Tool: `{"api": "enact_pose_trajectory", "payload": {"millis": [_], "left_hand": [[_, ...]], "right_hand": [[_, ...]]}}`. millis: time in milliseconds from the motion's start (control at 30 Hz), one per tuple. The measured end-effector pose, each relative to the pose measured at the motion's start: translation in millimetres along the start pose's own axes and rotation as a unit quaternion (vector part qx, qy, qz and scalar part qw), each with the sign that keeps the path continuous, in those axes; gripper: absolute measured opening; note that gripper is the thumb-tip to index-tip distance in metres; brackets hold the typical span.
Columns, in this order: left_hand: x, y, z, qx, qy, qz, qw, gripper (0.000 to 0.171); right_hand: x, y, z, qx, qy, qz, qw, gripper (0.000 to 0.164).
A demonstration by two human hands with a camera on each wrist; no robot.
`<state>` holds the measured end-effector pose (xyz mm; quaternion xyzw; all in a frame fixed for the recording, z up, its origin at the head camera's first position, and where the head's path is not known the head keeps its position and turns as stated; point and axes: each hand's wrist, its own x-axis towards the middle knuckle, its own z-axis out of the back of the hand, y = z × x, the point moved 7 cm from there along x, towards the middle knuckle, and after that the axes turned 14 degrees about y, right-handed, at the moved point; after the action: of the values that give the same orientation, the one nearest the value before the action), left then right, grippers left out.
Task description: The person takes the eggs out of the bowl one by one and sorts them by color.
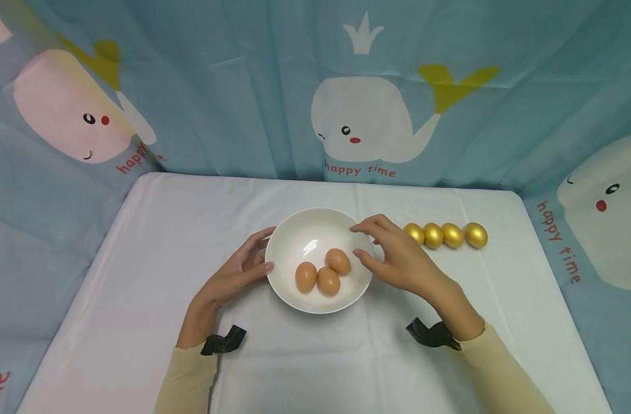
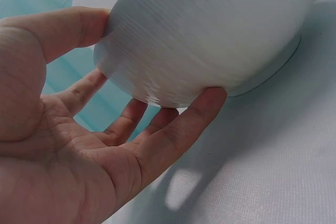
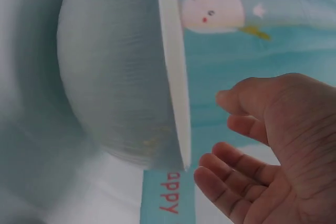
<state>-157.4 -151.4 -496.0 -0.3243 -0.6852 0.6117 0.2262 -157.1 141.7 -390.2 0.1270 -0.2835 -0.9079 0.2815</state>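
Left hand [image 1: 241, 269] thumb over the rim, other fingers spread along the outer wall, so it grips the white bowl [image 1: 289, 238] at center of frame, likely to steady it; right hand [image 1: 400, 261] fingers loosely bent, holding nothing, just beside the bowl's right rim; three brown eggs [image 1: 328, 282] sit inside, touching, bunched low in the bowl, probably nested by its curve; right of center, four gold eggs [image 1: 452, 235] in a row on the white cloth [image 1: 305, 362], seemingly lined up apart from the brown ones; blue whale-print curtain [image 1: 263, 98] behind, upper frame
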Motion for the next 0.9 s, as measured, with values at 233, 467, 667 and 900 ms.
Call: {"api": "enact_pose_trajectory", "payload": {"millis": [233,467,667,900], "left_hand": [[-1.1,1.2,-0.4,0.000,-0.007,0.009,0.9999,0.078],[-0.5,-0.7,0.4,-0.003,-0.005,0.003,1.0000,0.077],[-0.2,-0.1,0.8,-0.008,-0.007,0.003,0.9999,0.078],[-0.2,0.4,1.2,-0.005,-0.008,0.004,1.0000,0.078]], "right_hand": [[25,8,-10,-0.036,0.086,0.003,0.996,0.041],[46,11,-27,-0.040,0.167,0.007,0.985,0.044],[58,18,-32,-0.089,0.206,-0.007,0.974,0.046],[68,26,-33,-0.156,0.251,-0.017,0.955,0.042]]}}
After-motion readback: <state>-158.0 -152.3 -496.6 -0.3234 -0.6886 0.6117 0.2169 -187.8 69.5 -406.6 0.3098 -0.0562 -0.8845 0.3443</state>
